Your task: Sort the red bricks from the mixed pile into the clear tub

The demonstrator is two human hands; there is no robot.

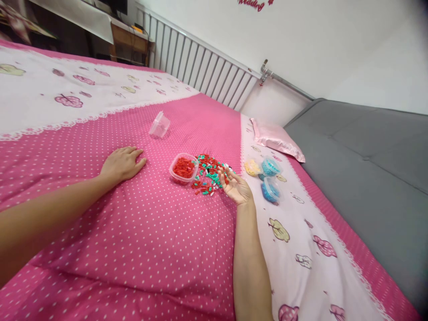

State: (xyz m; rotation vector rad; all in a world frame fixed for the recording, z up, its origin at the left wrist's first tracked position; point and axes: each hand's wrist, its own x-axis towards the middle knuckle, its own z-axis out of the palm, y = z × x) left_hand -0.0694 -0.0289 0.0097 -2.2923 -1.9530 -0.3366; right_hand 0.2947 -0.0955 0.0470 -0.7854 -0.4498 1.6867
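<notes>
Left hand (122, 163): grip spread, likely bracing; right hand (236, 186), four o'clock of mixed plastic pieces (214, 178): grip curled, hold unclear.

We read "Wedding" in red ltrs (256, 5) on the white wall (301, 40), approx. btwn 12 & 1 o'clock.

this looks like a bedroom in a home: a bed (187, 249) with a pink dotted, tree-printed cover, a shiny pink pillow (277, 139), a grey padded headboard (364, 158), a barred railing (200, 60), and red "wedding" lettering (253, 5) on the white wall (317, 49).
</notes>
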